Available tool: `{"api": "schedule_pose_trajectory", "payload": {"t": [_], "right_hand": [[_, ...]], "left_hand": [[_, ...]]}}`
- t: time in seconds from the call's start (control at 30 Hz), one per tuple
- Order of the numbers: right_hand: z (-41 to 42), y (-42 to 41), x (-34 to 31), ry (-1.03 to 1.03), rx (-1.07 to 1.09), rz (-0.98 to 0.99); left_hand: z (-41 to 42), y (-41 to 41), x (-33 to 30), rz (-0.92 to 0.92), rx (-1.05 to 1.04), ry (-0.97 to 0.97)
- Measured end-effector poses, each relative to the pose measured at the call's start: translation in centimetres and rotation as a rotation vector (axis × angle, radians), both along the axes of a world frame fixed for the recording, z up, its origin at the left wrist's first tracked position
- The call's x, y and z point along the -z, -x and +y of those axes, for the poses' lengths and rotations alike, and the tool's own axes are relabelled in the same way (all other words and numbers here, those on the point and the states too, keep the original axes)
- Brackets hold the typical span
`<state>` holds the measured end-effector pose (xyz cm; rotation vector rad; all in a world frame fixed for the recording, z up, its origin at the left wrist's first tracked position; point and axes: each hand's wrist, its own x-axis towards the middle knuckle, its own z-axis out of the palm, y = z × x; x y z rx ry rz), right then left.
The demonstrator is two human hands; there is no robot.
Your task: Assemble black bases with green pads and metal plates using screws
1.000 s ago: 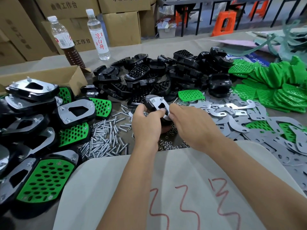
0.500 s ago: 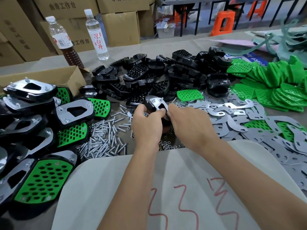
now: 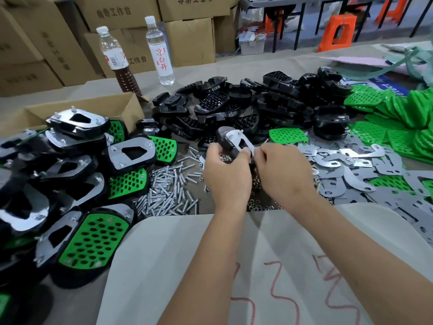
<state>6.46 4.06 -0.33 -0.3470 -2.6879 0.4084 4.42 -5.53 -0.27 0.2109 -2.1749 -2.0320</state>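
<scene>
My left hand (image 3: pixel 226 174) grips a black base (image 3: pixel 223 139) with a metal plate (image 3: pixel 242 141) on it, held tilted above the table's middle. My right hand (image 3: pixel 284 173) pinches the plate's near end with thumb and fingertips; whatever lies between those fingers is hidden. Below the hands lie loose screws (image 3: pixel 168 191) and small nuts (image 3: pixel 259 205). Behind sits a heap of bare black bases (image 3: pixel 257 106). Green pads (image 3: pixel 398 127) pile up at the right, with one loose pad (image 3: pixel 288 136) near the held base. Flat metal plates (image 3: pixel 365 170) spread out at the right.
Finished assemblies (image 3: pixel 89 240) with green pads and plates crowd the left side. An open cardboard box (image 3: pixel 98 109) stands behind them. Two bottles (image 3: pixel 161 52) stand at the back, with stacked cartons beyond. A white sheet with red writing (image 3: pixel 257 277) covers the near edge.
Both hands have kept hold of the base and plate. The piece has tilted slightly and the right fingers have shifted along the plate's near end.
</scene>
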Motion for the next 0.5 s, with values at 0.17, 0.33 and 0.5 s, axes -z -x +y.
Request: {"api": "schedule_pose_trajectory", "payload": {"t": [0.17, 0.33, 0.5], "right_hand": [[-1.9, 2.8, -1.2, 0.321, 0.086, -0.069], [-6.0, 5.1, -3.1, 0.383, -0.040, -0.111], [-12.5, 7.0, -6.3, 0.332, -0.261, 0.003]], "left_hand": [[-1.2, -0.4, -1.0, 0.163, -0.114, 0.090], [-5.1, 0.2, -1.8, 0.173, -0.302, 0.038], [-9.9, 1.0, -3.8, 0.304, -0.544, -0.036]]}}
